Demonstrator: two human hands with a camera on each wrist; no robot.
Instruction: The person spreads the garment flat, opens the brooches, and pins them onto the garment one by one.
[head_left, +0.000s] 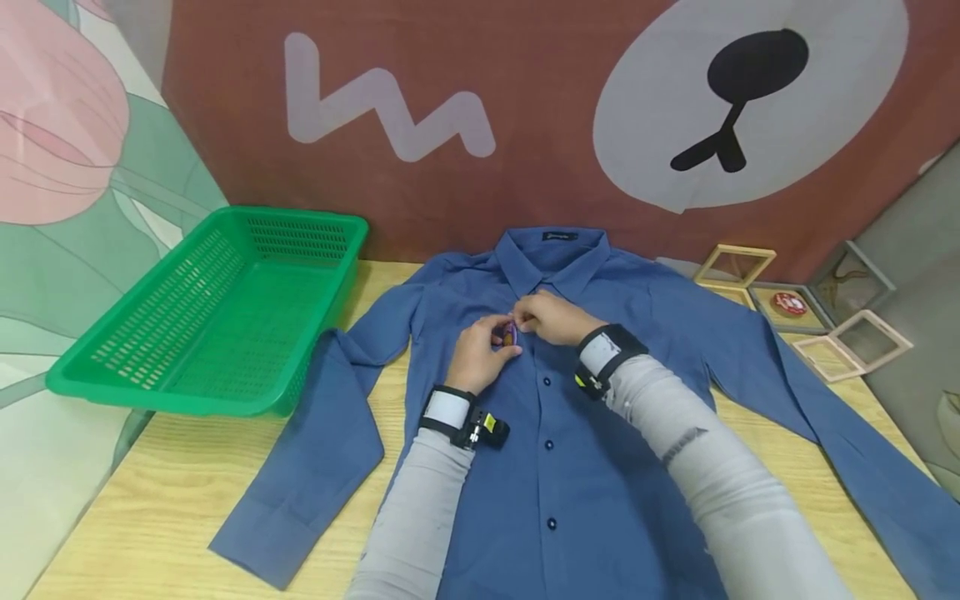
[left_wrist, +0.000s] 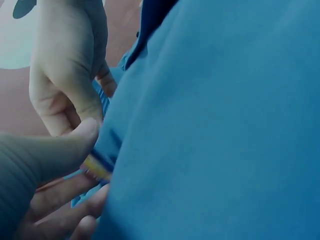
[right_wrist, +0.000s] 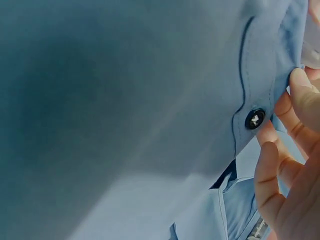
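A blue button-up shirt (head_left: 487,450) lies spread front side up, collar (head_left: 525,262) at the far end. My left hand (head_left: 480,354) holds a small round badge (head_left: 510,335), purple with orange, against the left side of the chest. In the left wrist view the badge (left_wrist: 97,167) shows edge-on between thumb and fingers, close to the raised cloth. Right beside it, my right hand (head_left: 555,318) pinches the shirt cloth near the placket. The right wrist view shows those fingers (right_wrist: 302,95) at the placket edge, by a black button (right_wrist: 255,119).
A green plastic basket (head_left: 307,392) stands at the left, by one sleeve (head_left: 300,467). Small framed cases lie at the back right; a red round badge (head_left: 789,304) sits in one. The other sleeve (head_left: 817,408) stretches across the wooden table (head_left: 142,517) to the right.
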